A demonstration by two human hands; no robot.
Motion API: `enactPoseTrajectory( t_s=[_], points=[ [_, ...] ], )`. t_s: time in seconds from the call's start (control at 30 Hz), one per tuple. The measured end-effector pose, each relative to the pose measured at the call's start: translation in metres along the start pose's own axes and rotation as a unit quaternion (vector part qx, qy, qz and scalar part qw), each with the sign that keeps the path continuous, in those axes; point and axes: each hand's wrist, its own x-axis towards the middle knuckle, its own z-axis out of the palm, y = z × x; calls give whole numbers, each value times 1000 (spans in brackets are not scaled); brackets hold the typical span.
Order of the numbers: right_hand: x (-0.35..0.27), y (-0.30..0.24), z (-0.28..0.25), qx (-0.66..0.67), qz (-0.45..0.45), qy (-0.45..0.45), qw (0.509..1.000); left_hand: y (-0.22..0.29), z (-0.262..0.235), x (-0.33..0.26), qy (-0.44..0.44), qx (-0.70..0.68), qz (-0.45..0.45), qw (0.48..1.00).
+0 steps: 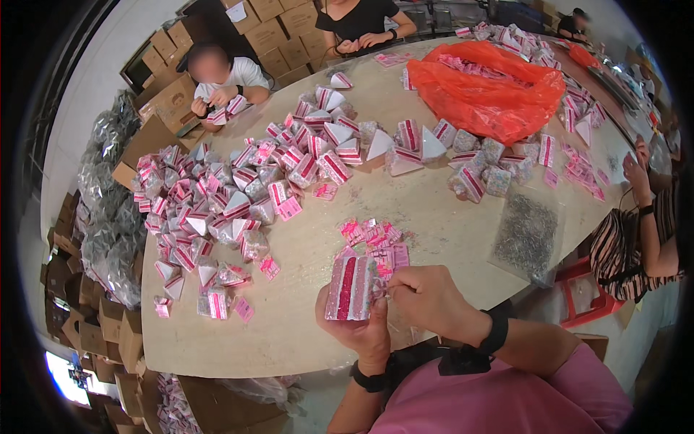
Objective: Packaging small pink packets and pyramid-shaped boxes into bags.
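Observation:
A cake-slice ornament (pixel 349 289) with pink, white and red glittery layers rests in my left hand (pixel 367 338), whose fingers wrap round it from below. My right hand (pixel 437 302) is closed in a pinch at the ornament's right side; whatever lies between its fingertips is too small to make out. Just beyond my hands is a small pile of pink printed tags (pixel 376 237). To the right lies a clear plastic bag (pixel 528 230) with many thin dark metal pieces, perhaps pins.
Many similar cake-slice ornaments (pixel 217 195) heap across the left and middle of the table (pixel 303 246). A red plastic bag (pixel 484 94) sits at the far right. Other people work around the edge. A red stool (pixel 589 293) and cardboard boxes (pixel 282 36) stand beyond it.

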Motion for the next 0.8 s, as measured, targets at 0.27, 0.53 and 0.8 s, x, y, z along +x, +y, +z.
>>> enactPoseTrajectory(
  t_s=[0.27,0.53,0.8],
  points=[
    [7,-2,-10,131,171,-98,972,15,-2,18,-39,204,173,963],
    [7,12,-1,-29,-3,-65,997,-2,-14,11,-77,203,174,961],
    [8,13,-7,0,49,-134,990,-10,-13,2,-55,218,155,962]
  ],
)
